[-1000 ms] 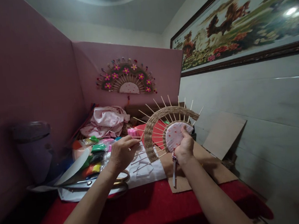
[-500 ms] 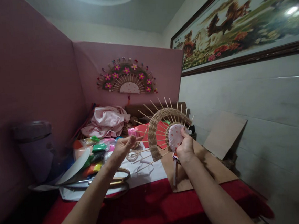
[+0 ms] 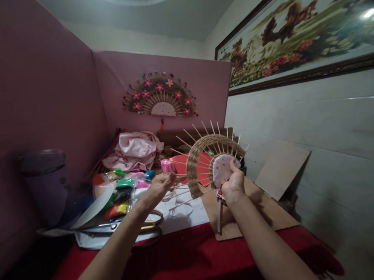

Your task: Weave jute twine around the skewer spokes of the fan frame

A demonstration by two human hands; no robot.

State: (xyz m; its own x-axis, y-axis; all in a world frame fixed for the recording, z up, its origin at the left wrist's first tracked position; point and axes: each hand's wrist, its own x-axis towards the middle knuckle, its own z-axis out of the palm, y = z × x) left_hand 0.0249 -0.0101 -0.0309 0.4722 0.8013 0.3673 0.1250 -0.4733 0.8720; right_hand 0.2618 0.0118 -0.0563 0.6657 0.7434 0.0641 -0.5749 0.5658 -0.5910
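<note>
My right hand (image 3: 234,183) is closed on the base of a hand fan, its thumb lying over the white half-round pad with red dots (image 3: 221,170). Thin wooden sticks spread out from this pad and pass through an arched band of woven brown cord (image 3: 193,165). At the fan's left side, my left hand (image 3: 161,188) has its thumb and fingers around the outer end of a stick; the exact contact is small and partly hidden. A tassel or ribbon (image 3: 219,215) hangs beneath the pad.
Large scissors (image 3: 152,218) and packets of coloured clay (image 3: 125,183) lie left on the red-covered table (image 3: 183,261). Brown cardboard (image 3: 270,211) is under the right arm. Pink cloth (image 3: 136,148) is heaped behind; a flower-decorated fan (image 3: 160,94) hangs on the pink panel.
My left hand has moved right and slightly down along the stick ends, closer to the woven band. The fan has shifted slightly right in view, still in my right hand.
</note>
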